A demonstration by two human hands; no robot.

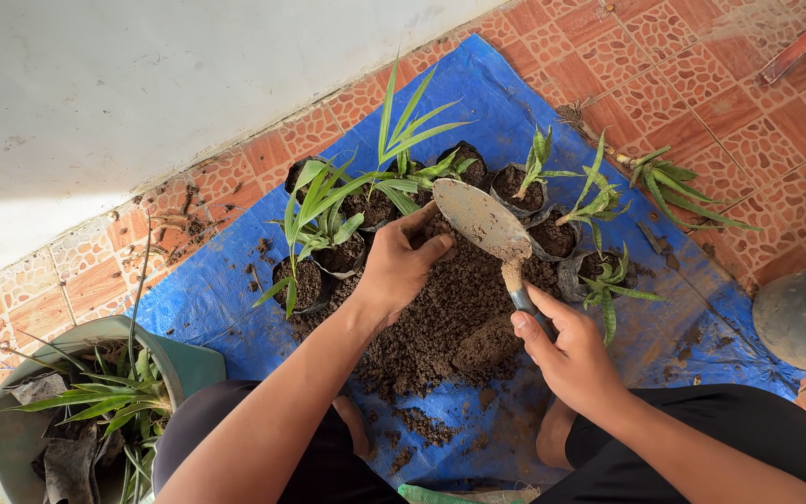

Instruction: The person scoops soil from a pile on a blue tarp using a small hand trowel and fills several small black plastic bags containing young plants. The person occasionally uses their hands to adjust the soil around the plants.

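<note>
Right hand grips the trowel by its handle, blade raised empty over the soil heap on the tarp. Left hand cups soil beside a bag. Filling step, I'd say; next calls for a steady scoop.

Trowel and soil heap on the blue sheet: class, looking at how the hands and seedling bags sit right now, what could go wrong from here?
1. The trowel, held in the right hand, is raised close over the seedling bags; a careless swing could snap leaves.
2. The left hand rests on the soil heap right beside the trowel blade and might get nicked.
3. Loose soil already lies scattered on the blue sheet; more could spill onto the tiles.
</note>
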